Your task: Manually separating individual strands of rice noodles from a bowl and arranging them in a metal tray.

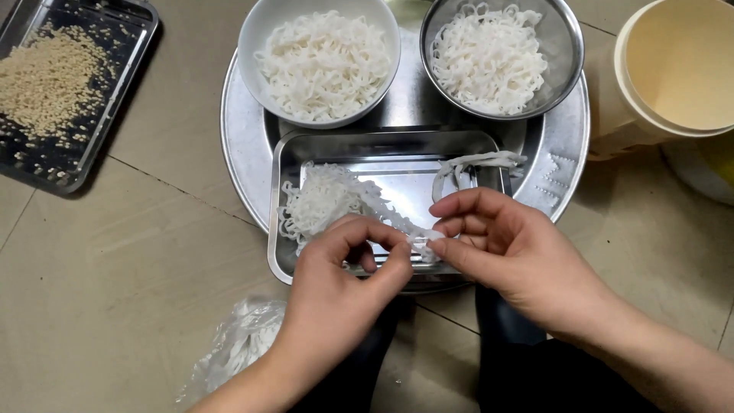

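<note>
My left hand (344, 287) and my right hand (505, 252) meet over the near edge of a small rectangular steel tray (284, 229). Both pinch the same white noodle strand (382, 210), which runs up to a heap of white noodles (317, 200) in the tray's left half. A few loose strands (478, 162) lie over the tray's far right rim. The tray rests on a large round steel platter (241, 138).
On the platter's far side stand a white bowl (252, 30) and a steel bowl (566, 46), both full of white noodles. A dark tray of tan grains (53, 84) lies far left. A cream bucket (673, 69) stands right. A clear plastic bag (241, 340) lies near left.
</note>
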